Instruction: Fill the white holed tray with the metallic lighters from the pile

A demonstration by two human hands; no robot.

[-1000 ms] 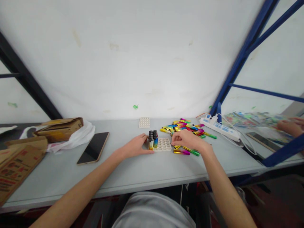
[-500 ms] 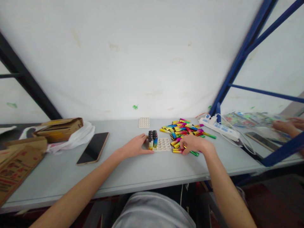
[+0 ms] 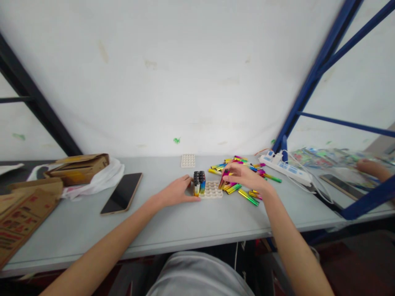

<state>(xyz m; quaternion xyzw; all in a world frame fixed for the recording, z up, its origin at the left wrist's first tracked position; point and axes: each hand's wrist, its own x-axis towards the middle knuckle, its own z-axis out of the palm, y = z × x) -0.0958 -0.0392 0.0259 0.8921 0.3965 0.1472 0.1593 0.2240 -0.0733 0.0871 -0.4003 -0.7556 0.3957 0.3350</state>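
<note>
Several black-topped lighters (image 3: pixel 199 184) stand upright in the left part of a pale tray (image 3: pixel 213 190) with round holes. Around the tray's left end rests my left hand (image 3: pixel 180 191), thumb and fingers apart beside the lighters. My right hand (image 3: pixel 242 176) pinches a shiny red and gold piece (image 3: pixel 222 179), tilted over the tray's right end. Right of the tray lies a loose pile of shiny multicoloured pieces (image 3: pixel 248 197), partly hidden by my right hand.
A second pale tray (image 3: pixel 188 160) lies near the wall. On the left are a phone (image 3: pixel 122 193), a white bag and cardboard boxes (image 3: pixel 80 168). A white power strip (image 3: pixel 285 167) sits by the blue frame. Another person's hand (image 3: pixel 372 167) shows at far right.
My right hand has risen from the pile and moved left to the tray, now with a red and gold piece in its fingers. My left hand has stayed in place.
</note>
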